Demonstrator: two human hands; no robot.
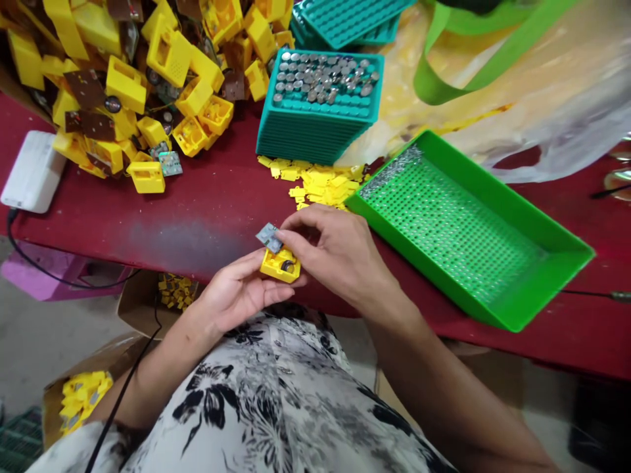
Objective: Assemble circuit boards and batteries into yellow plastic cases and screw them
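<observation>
Two hands are working close together here, just beyond my lap at the near edge of the worktop point(211, 197). My left hand point(241, 289) is turning its palm up, fingers loosely curled, and it's cradling a small yellow casing point(274, 270) on the fingers; I'm probably holding it low like this so the hollow side is facing me. My right hand point(340, 253) is coming in from the right, thumb and forefinger nearly closed, and it's pinching a small circuit board point(269, 237) by its edge. That grip is leaving most of the board's face free, I'd say so I'm seeing what's on it.

Supplies are ringing the spot, likely for a short reach: loose yellow pieces point(325, 187) are lying just beyond my right hand, a green tray point(562, 269) is sitting to the right, and a stack of teal trays point(300, 135) is standing farther off, its top one carrying silvery discs point(323, 75). At far left, a heap of yellow casings point(128, 82) is spreading out.

And the casing itself: it's showing bright yellow, boxy and open-topped, with a dark round part point(288, 266) sitting inside toward the right. The greyish board is tilting over its far left side; whether wires are joining them, I can't tell.
</observation>
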